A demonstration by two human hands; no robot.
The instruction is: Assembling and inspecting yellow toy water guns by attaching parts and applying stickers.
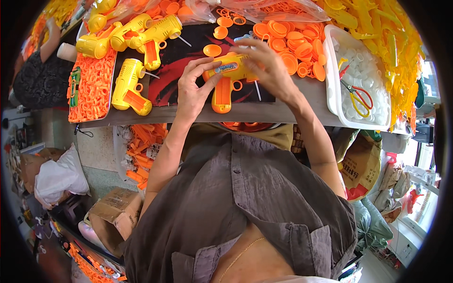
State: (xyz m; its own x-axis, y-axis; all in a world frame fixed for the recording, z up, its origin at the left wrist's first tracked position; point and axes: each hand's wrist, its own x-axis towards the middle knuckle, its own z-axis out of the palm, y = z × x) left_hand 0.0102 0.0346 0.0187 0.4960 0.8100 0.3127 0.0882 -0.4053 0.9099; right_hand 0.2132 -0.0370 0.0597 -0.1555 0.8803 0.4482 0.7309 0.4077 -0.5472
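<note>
My left hand [194, 85] is closed on the left end of a yellow toy bubble gun [230, 73], with its thumb on the near side and its fingers over the top. The gun lies on its side at the table's near edge, with a coloured label, an orange panel in its handle and an orange ring trigger. A thin white tube [257, 90] sticks out below its right end. My right hand [271, 70] hovers at that right end, slightly blurred, fingers stretched out and apart; it partly hides the gun. Another toy gun [128, 87] lies to the left.
More yellow guns [147, 35] lie at the back left, beside a tray of small orange parts [89, 87]. Orange discs [295, 45] are heaped at the back right. A white bin [332, 87] holds translucent caps and scissors [357, 98]. Another person's arm [50, 40] shows far left.
</note>
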